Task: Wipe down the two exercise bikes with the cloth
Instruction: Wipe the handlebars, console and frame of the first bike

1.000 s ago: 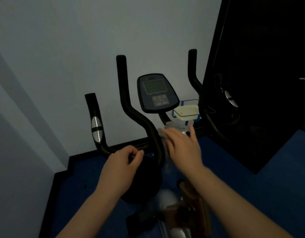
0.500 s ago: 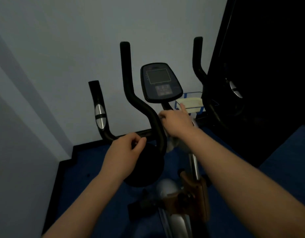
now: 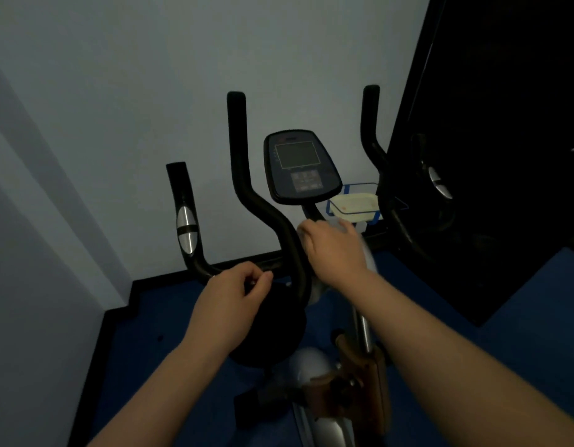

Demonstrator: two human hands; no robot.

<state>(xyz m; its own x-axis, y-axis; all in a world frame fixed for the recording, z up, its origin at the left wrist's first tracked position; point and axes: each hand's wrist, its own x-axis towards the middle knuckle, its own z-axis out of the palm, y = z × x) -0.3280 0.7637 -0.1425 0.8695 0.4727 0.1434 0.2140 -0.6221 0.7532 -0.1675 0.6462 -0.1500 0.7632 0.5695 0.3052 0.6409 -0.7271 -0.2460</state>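
The cloth, pale and blurred, sits at the centre of the frame under the right hand, bunched against the bike's central stem just below the console; a fold of it hangs beneath the palm beside the black handlebar, and another edge shows past the wrist on the right. The right hand's fingers curl over the cloth and appear to clamp it to the stem, though the blur makes the exact grip hard to read. Left of centre, the left hand is wrapped around the low crossbar of the handlebar, thumb and forefinger closed over it. The exercise bike runs down to the lower middle of the frame over a blue floor. Behind the console, at centre right, a pale tray sits in a blue-edged holder by the grey wall. A second dark handlebar rises at right.
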